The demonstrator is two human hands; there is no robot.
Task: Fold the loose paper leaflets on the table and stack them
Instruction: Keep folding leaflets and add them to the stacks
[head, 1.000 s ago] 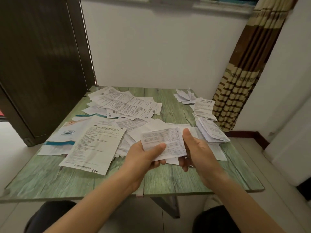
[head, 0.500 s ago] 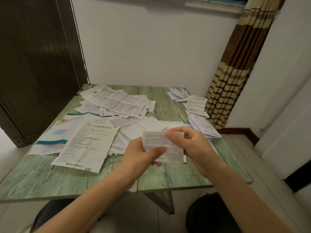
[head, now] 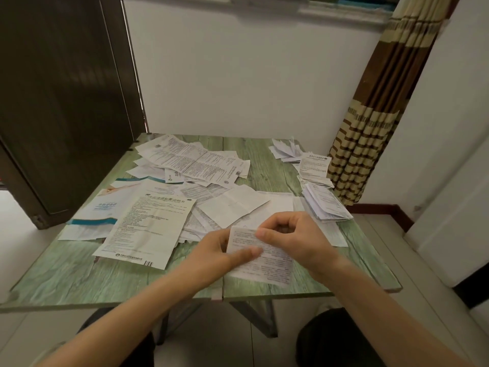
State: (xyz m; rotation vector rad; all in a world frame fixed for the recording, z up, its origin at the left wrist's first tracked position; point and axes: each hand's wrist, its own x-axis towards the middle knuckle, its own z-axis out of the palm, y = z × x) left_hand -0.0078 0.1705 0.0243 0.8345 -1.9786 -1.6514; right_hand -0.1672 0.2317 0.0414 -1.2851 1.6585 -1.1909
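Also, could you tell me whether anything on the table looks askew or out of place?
Nothing looks damaged, but the folded leaflets at the right edge of the table fan out rather than stacking squarely, and the unfolded leaflets lie in a skewed, overlapping heap left of centre.

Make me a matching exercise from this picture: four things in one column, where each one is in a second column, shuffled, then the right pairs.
Things:
1. small leaflet
2. large open leaflet
3. folded leaflets
4. striped curtain

Places:
A. hanging right of the table
B. held by left hand and right hand
C. lying flat, near left
D. along the right edge

Pairs: 1-B, 2-C, 3-D, 4-A
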